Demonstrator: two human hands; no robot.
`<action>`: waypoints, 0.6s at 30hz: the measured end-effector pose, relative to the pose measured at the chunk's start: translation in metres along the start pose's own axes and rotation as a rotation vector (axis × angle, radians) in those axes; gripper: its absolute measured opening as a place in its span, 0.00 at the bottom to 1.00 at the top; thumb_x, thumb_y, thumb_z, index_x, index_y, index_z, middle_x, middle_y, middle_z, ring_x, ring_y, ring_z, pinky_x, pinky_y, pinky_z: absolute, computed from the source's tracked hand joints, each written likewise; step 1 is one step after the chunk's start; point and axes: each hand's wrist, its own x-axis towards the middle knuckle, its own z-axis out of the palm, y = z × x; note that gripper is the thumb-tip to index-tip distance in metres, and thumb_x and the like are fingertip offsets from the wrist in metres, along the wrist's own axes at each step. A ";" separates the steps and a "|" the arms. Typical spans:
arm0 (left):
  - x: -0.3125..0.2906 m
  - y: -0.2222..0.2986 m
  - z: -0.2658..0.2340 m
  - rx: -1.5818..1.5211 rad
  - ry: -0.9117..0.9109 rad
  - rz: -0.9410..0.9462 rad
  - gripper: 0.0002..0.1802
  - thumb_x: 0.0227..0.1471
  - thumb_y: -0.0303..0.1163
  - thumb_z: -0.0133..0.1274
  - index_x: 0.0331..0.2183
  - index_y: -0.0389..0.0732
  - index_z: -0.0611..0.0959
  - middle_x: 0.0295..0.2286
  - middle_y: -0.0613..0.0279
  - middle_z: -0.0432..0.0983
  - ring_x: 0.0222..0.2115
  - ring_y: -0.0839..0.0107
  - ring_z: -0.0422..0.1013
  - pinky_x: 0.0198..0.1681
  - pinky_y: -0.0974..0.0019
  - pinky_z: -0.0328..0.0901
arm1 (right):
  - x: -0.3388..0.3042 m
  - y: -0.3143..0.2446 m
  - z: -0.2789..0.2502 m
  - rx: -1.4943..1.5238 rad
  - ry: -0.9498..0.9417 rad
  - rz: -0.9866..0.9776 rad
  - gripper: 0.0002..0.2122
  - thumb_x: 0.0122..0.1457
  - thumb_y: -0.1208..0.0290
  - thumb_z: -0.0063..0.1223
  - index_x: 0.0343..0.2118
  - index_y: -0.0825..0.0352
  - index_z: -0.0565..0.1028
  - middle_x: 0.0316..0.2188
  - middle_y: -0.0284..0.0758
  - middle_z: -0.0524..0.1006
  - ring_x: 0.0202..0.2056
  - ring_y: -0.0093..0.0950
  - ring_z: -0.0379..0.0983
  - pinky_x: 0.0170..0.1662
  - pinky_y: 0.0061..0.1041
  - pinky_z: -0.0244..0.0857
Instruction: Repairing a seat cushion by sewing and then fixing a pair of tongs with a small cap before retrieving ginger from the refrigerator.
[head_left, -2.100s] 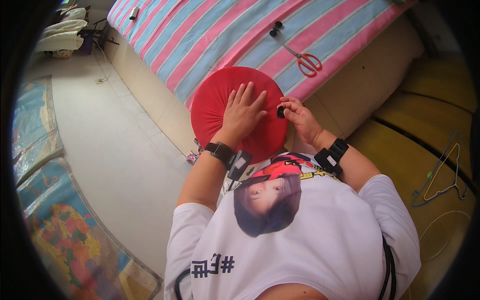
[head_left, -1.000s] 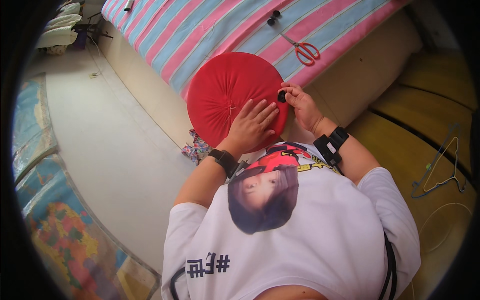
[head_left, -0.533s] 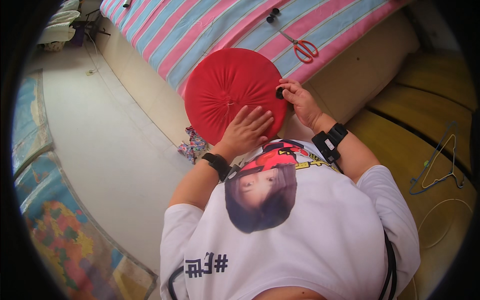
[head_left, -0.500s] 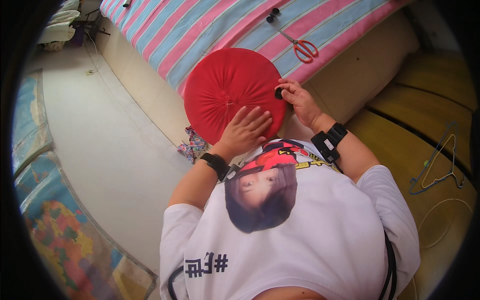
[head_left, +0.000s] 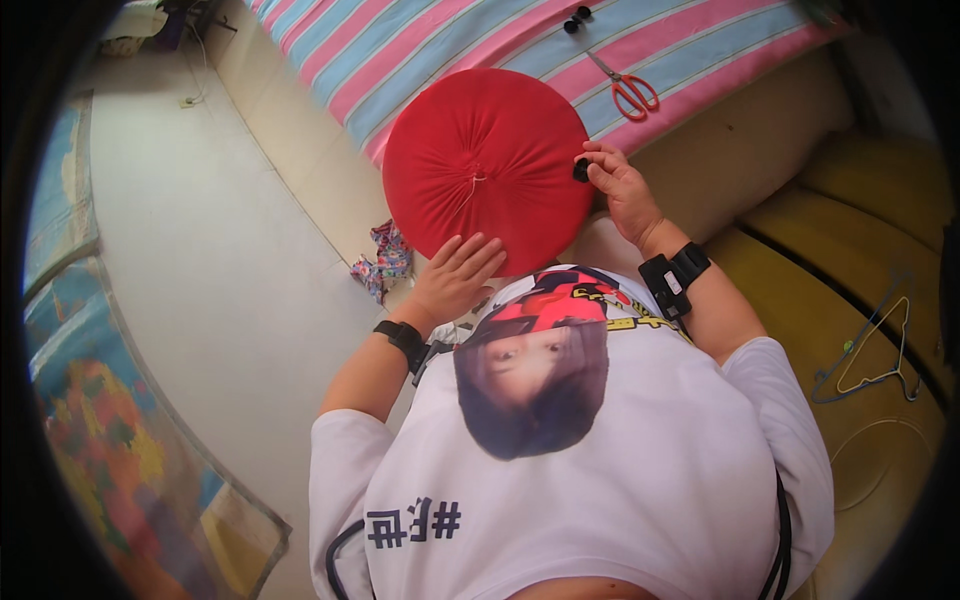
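Note:
A round red cushion (head_left: 530, 150) leans against the bed's edge in front of me, its cloth gathered in pleats toward the middle. Pale thread (head_left: 464, 203) trails from that gathered centre. My left hand (head_left: 455, 280) lies on the cushion's near edge with fingers stretched out. At the right rim, my right hand (head_left: 625, 188) pinches a small black round piece (head_left: 581, 170) between thumb and fingers; whether it is a spool or a knob I cannot tell.
Scissors (head_left: 632, 96) with orange-red handles and small black round pieces (head_left: 577, 20) lie on the striped bedcover (head_left: 440, 50). Crumpled flowered cloth (head_left: 385, 262) is left of the cushion. Hangers (head_left: 872, 350) lie on the yellowish surface at right; a colourful mat (head_left: 120, 430) covers the left floor.
My left hand has slid from nearer the cushion's middle down to its near-left edge, uncovering more thread. The right hand keeps its pinch at the rim. The whole view has shifted slightly.

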 end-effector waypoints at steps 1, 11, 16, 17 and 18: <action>-0.007 -0.001 0.001 0.003 0.004 0.000 0.28 0.48 0.42 0.51 0.52 0.48 0.70 0.56 0.68 0.58 0.58 0.68 0.52 0.61 0.58 0.44 | 0.001 0.001 0.000 -0.001 -0.010 0.006 0.11 0.59 0.67 0.49 0.40 0.66 0.75 0.51 0.29 0.60 0.50 0.19 0.59 0.53 0.21 0.54; -0.011 0.009 0.005 0.080 0.103 -0.054 0.27 0.45 0.35 0.53 0.51 0.49 0.72 0.54 0.68 0.61 0.55 0.69 0.57 0.60 0.60 0.49 | 0.001 0.000 -0.001 -0.109 -0.006 -0.007 0.10 0.59 0.68 0.48 0.40 0.65 0.75 0.51 0.29 0.60 0.51 0.19 0.58 0.54 0.21 0.53; -0.024 0.008 0.014 0.046 0.194 -0.115 0.27 0.43 0.31 0.54 0.49 0.50 0.74 0.51 0.69 0.64 0.53 0.69 0.59 0.58 0.61 0.52 | 0.000 -0.006 0.002 -0.102 -0.018 0.020 0.10 0.59 0.69 0.48 0.40 0.66 0.75 0.51 0.29 0.59 0.50 0.19 0.59 0.53 0.21 0.54; -0.026 0.006 0.013 0.048 0.241 -0.109 0.27 0.42 0.30 0.54 0.49 0.50 0.75 0.49 0.68 0.65 0.52 0.69 0.60 0.57 0.61 0.54 | 0.001 -0.005 0.003 -0.102 -0.018 0.014 0.10 0.59 0.69 0.48 0.40 0.66 0.75 0.51 0.29 0.59 0.49 0.19 0.60 0.53 0.21 0.54; -0.026 0.006 0.013 0.048 0.241 -0.111 0.27 0.42 0.30 0.54 0.49 0.50 0.75 0.49 0.68 0.65 0.52 0.69 0.60 0.57 0.61 0.54 | 0.002 -0.004 0.003 -0.102 -0.018 0.007 0.10 0.59 0.69 0.48 0.40 0.66 0.75 0.51 0.29 0.59 0.49 0.18 0.60 0.53 0.21 0.55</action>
